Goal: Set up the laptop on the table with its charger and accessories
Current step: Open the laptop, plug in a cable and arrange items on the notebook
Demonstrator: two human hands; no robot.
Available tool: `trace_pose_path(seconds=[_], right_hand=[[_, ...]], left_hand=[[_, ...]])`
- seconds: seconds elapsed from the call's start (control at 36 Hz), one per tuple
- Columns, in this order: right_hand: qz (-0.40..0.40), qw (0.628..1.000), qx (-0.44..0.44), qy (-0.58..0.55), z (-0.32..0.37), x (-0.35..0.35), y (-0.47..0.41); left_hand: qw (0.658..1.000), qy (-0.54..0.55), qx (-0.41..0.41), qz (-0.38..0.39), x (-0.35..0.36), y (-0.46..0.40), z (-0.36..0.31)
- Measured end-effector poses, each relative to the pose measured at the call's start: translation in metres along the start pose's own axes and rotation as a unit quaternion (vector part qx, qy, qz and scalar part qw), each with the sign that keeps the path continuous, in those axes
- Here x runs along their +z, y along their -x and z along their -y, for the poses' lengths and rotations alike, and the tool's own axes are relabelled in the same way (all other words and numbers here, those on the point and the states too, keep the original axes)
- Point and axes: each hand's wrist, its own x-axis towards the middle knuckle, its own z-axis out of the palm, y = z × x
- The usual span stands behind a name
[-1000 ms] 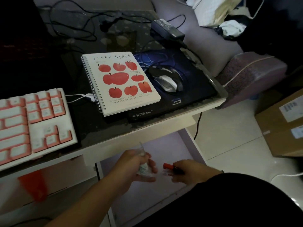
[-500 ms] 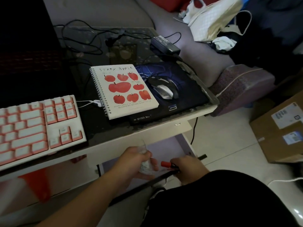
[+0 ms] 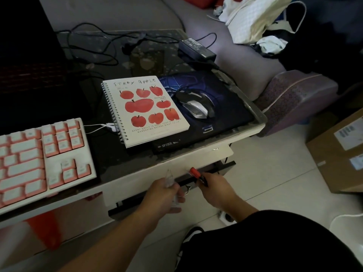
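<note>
My left hand [image 3: 164, 195] is closed around a small clear plastic wrapper [image 3: 169, 176] just below the table's front edge. My right hand [image 3: 214, 188] grips a dark pen with a red cap [image 3: 194, 172] and rests against the front of the drawer [image 3: 208, 169], which is nearly closed. On the table lie the black charger brick [image 3: 197, 48] with tangled cables [image 3: 88, 48], a black and silver mouse [image 3: 195, 104] on a dark blue mouse pad [image 3: 231, 107], and a pink and white keyboard [image 3: 37, 156]. The dark laptop [image 3: 29, 75] stands at the left rear.
A spiral notebook with red apples [image 3: 146, 110] lies between keyboard and mouse. A grey sofa [image 3: 245, 61] with a white bag [image 3: 255, 18] borders the table's right side. Cardboard boxes [image 3: 337, 152] stand on the tiled floor at right. My dark-clad knee [image 3: 265, 244] fills the lower right.
The drawer under the table went from wide open to nearly closed. Both hands rose toward the table edge with the wrapper and the pen.
</note>
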Motion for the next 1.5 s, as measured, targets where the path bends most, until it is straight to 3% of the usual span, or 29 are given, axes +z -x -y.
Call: trace_pose_path(seconds=[0.17, 0.33, 0.53, 0.67, 0.92, 1.11, 1.28, 1.42, 1.5], right_hand=[[0.046, 0.997, -0.006, -0.068, -0.005, -0.023, 0.029], [0.11, 0.972, -0.096, -0.186, 0.015, -0.104, 0.064], [-0.017, 0.964, -0.1, -0.244, 0.061, -0.193, 0.09], [-0.125, 0.963, -0.022, -0.237, 0.06, -0.193, 0.087], [-0.143, 0.906, 0.148, -0.37, -0.004, -0.126, 0.052], [-0.225, 0.865, 0.214, -0.394, -0.056, -0.086, 0.004], [-0.187, 0.876, 0.207, -0.394, -0.072, -0.079, -0.052], [-0.082, 0.81, 0.238, -0.53, -0.095, -0.091, -0.081], [0.009, 0.848, 0.227, -0.478, -0.106, -0.093, -0.085]], left_hand=[[0.996, -0.051, 0.059, 0.041, 0.003, 0.016, -0.014], [0.98, -0.087, 0.123, 0.127, 0.0, 0.055, -0.049], [0.981, 0.006, 0.169, 0.096, -0.021, 0.113, -0.11], [0.978, 0.007, 0.183, 0.101, -0.034, 0.138, -0.118], [0.962, -0.11, 0.201, 0.146, -0.01, 0.1, -0.081], [0.961, -0.19, 0.158, 0.122, 0.03, 0.035, -0.057], [0.95, -0.258, 0.136, 0.111, 0.054, -0.01, -0.052], [0.953, -0.26, 0.118, 0.104, 0.066, -0.041, -0.044], [0.958, -0.248, 0.101, 0.099, 0.077, -0.054, -0.041]])
